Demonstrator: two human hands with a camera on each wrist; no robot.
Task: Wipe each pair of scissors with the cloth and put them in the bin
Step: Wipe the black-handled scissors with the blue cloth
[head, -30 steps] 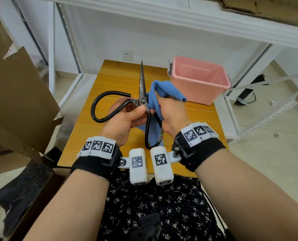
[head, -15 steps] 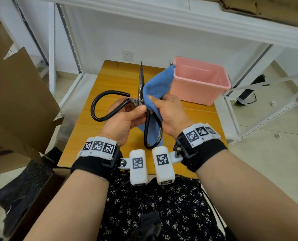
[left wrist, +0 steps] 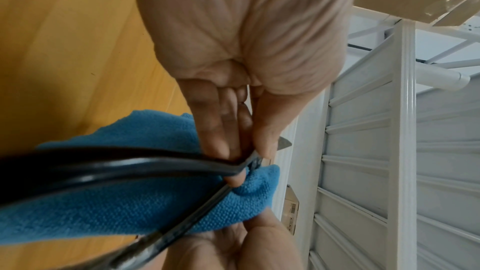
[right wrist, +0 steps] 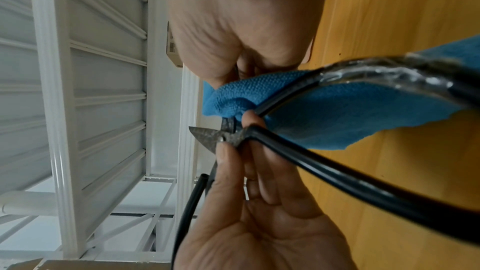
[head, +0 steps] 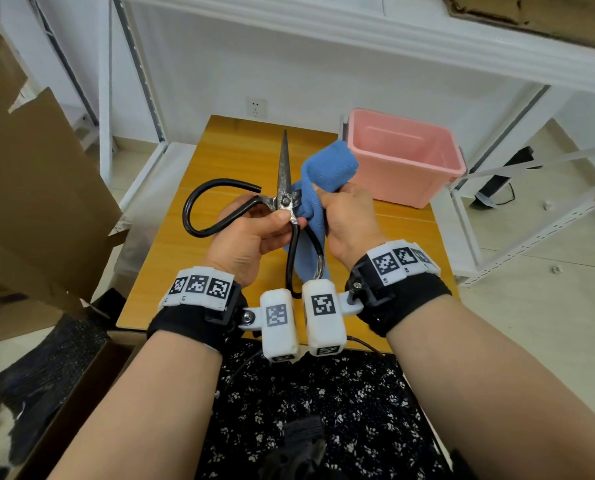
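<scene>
Scissors (head: 285,188) with black loop handles are pointing blades-up above the wooden table (head: 226,147), held clear of it. Your left hand (head: 251,237) is pinching them at the pivot, thumb and fingers curled on the metal. Your right hand (head: 346,220) is gripping the bunched blue cloth (head: 327,168), fingers closed round it and pressing it against the blades' base just beside the pivot. Pink bin (head: 407,157) is sitting on the table's far right corner, apart from both hands.
</scene>
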